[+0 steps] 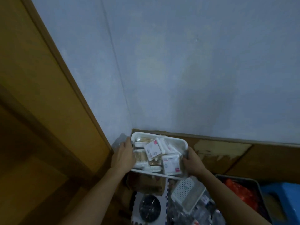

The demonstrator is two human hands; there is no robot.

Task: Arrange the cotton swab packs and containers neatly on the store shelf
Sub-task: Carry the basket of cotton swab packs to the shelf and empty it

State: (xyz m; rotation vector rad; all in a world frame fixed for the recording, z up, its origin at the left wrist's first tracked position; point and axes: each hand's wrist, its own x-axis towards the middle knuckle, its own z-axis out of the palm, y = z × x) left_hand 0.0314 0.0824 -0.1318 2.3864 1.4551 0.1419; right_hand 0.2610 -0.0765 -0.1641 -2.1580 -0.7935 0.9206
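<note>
A white plastic basket (177,141) is held up near the corner of the wall, low in the view. It is full of cotton swab packs (153,149) and clear swab containers (141,157), lying jumbled in several directions. My left hand (124,155) grips the basket's left rim, fingers curled over the edge. My right hand (191,161) grips its right rim. The basket's near edge (155,174) shows between my forearms.
A brown wooden door or panel (40,95) fills the left. Grey wall (194,70) ahead. Below the basket lie a white perforated basket (183,188), a dark round lid (149,207), a cardboard box (146,184), a grey bin with orange contents (238,190) and a blue stool (282,194).
</note>
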